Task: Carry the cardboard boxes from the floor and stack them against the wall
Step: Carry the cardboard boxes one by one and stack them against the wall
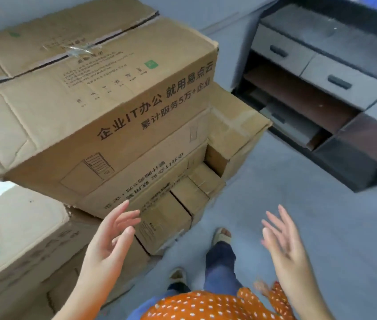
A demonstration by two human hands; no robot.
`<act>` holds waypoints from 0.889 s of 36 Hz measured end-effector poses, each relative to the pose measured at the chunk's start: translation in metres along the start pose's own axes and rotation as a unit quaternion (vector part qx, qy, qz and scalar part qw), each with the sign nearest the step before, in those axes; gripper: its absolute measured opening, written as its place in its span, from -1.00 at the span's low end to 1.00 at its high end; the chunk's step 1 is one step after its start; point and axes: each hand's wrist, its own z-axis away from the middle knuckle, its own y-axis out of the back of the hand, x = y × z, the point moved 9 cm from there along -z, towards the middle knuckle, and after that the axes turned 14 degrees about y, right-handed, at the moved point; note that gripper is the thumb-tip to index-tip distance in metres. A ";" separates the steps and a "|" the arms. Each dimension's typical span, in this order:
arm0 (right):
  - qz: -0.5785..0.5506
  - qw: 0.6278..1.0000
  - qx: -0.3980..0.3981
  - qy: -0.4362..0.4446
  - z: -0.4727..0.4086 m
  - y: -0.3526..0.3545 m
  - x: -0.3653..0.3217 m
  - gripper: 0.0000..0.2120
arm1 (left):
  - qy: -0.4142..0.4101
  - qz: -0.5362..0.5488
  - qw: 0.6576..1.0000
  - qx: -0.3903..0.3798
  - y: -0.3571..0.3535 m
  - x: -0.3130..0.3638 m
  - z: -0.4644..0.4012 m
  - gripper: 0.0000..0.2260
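Note:
A large brown cardboard box with black printed characters lies on top of a stack, turned slightly askew. Beneath it sit more cardboard boxes, stepped down toward the floor. Another big box stands at the lower left. My left hand hovers just in front of the stack with fingers spread, touching nothing. My right hand is raised over the floor to the right, fingers straight and apart, holding nothing.
A dark grey desk with drawers and open shelves stands at the right. Grey floor lies between it and the stack. My feet stand close to the lowest boxes. A pale wall runs behind the stack.

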 end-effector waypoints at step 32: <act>0.036 0.732 0.661 -0.162 0.665 0.246 0.028 -0.69 | -0.100 -0.245 0.777 -0.572 -0.347 -0.123 0.430 -0.80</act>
